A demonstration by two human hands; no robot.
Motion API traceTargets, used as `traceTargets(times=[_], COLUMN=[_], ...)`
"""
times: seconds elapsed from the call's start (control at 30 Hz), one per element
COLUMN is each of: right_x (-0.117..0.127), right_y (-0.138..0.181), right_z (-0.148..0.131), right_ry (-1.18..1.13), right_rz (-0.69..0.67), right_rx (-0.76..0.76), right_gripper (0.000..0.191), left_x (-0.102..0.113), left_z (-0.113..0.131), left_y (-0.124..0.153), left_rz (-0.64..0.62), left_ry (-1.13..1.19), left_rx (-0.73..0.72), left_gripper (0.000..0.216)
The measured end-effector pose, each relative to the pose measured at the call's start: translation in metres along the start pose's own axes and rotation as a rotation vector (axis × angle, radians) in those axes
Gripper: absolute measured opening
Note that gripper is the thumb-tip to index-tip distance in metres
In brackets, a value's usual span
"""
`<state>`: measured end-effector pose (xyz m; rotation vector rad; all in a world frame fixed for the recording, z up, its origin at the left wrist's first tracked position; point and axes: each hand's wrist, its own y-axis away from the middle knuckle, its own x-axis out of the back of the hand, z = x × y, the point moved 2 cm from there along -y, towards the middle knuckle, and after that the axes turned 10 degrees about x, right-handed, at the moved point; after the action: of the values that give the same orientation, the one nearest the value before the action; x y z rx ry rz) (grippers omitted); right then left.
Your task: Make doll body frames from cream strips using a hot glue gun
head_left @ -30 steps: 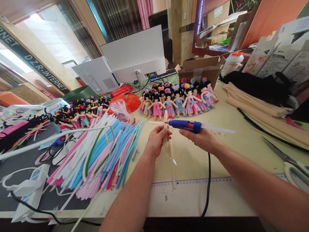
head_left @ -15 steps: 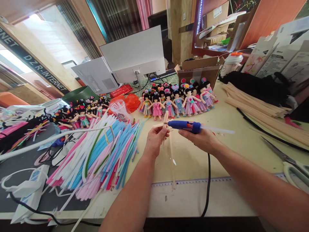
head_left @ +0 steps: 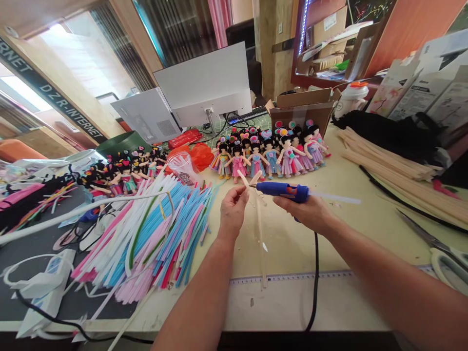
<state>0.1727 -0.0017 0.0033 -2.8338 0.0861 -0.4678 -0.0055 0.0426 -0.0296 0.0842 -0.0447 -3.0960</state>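
My left hand (head_left: pixel 232 207) pinches a crossed pair of thin cream sticks (head_left: pixel 247 181) above the pale table (head_left: pixel 292 243). A long stick (head_left: pixel 261 239) hangs down from the cross toward a ruler strip. My right hand (head_left: pixel 309 210) grips a blue hot glue gun (head_left: pixel 283 190), its nozzle touching the cross. A clear glue stick (head_left: pixel 334 198) pokes out of the gun's back, and its black cord (head_left: pixel 314 273) runs down off the table edge.
A heap of coloured pipe cleaners (head_left: pixel 157 229) lies at left. Rows of small dolls (head_left: pixel 270 153) stand behind my hands, more dolls (head_left: pixel 124 170) at left. Cream stick bundles (head_left: pixel 387 163) and scissors (head_left: pixel 435 243) lie at right. Monitors (head_left: pixel 204 87) and a cardboard box (head_left: pixel 303 105) stand behind.
My left hand has turned the stick cross, so its arms now tilt diagonally. The glue gun has risen slightly and stays at the cross.
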Motion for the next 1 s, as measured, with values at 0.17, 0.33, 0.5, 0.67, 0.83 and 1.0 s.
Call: traceTargets(times=[0.17, 0.33, 0.5, 0.67, 0.83, 1.0], right_x=[0.000, 0.000, 0.000, 0.000, 0.000, 0.000], right_y=[-0.001, -0.001, -0.001, -0.001, -0.001, -0.001], right_z=[-0.004, -0.010, -0.008, -0.004, -0.005, -0.005], right_ry=[-0.010, -0.036, -0.041, -0.010, -0.010, 0.016], right_rz=[-0.020, -0.048, -0.029, -0.013, 0.002, 0.004], right_rx=[-0.024, -0.026, -0.016, -0.005, 0.005, -0.012], right_gripper=[0.019, 0.021, 0.024, 0.022, 0.024, 0.024], left_x=[0.002, 0.004, 0.005, 0.005, 0.004, 0.005], left_z=[-0.003, 0.001, 0.004, 0.004, 0.003, 0.005], left_y=[-0.002, -0.001, 0.002, 0.004, 0.003, 0.004], left_rz=[0.014, 0.046, 0.032, 0.038, 0.051, 0.063], left_ry=[-0.051, -0.098, -0.138, -0.194, -0.230, -0.264], left_rx=[-0.051, -0.111, -0.146, -0.156, -0.151, -0.165], left_gripper=[0.019, 0.016, 0.016, 0.018, 0.018, 0.017])
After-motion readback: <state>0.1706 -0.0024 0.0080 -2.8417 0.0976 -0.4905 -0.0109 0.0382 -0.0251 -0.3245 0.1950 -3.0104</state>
